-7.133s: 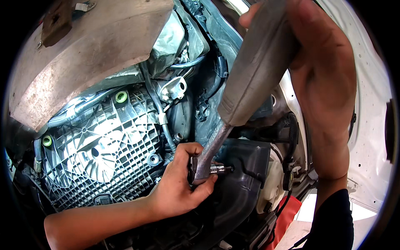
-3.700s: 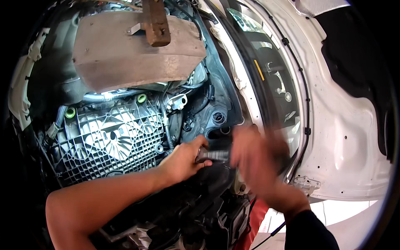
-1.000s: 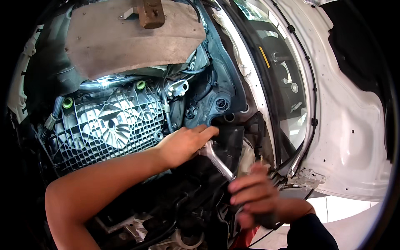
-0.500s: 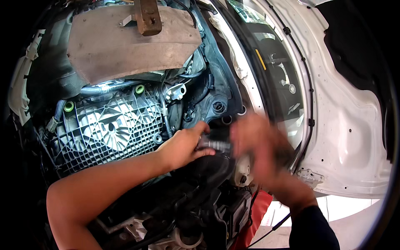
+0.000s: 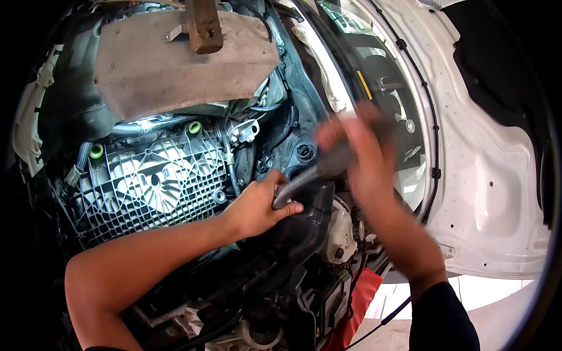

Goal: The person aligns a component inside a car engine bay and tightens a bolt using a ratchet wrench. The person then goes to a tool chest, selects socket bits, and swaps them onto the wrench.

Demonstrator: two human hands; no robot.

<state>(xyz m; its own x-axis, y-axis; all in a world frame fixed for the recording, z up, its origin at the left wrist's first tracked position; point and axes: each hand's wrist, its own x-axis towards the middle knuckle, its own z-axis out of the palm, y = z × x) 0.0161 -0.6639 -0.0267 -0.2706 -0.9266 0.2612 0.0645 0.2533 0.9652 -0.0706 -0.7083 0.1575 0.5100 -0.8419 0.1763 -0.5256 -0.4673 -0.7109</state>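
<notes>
Over the engine bay, my left hand (image 5: 261,203) is closed round the narrow end of a dark grey tube-like piece (image 5: 302,180); its exact kind is blurred. The piece slants up and right from the thumb and fingers, and its wider dark end meets my right hand (image 5: 366,155). Motion smears that hand, but its fingers appear wrapped about this end, near the windscreen edge. Just below the piece lies a black plastic duct (image 5: 310,222). Left of my left hand is a grey ribbed engine part (image 5: 155,181) with a lattice surface.
A brown protective sheet (image 5: 187,64) covers the upper engine area, with a rusty bar (image 5: 203,26) above it. A white reservoir (image 5: 341,237) sits below my right forearm, close to a red cloth (image 5: 360,301). The raised white bonnet (image 5: 486,199) stands along the right.
My right hand has moved up, and the dark piece now tilts up to the right instead of lying nearly level. My left hand keeps its grip in almost the same place.
</notes>
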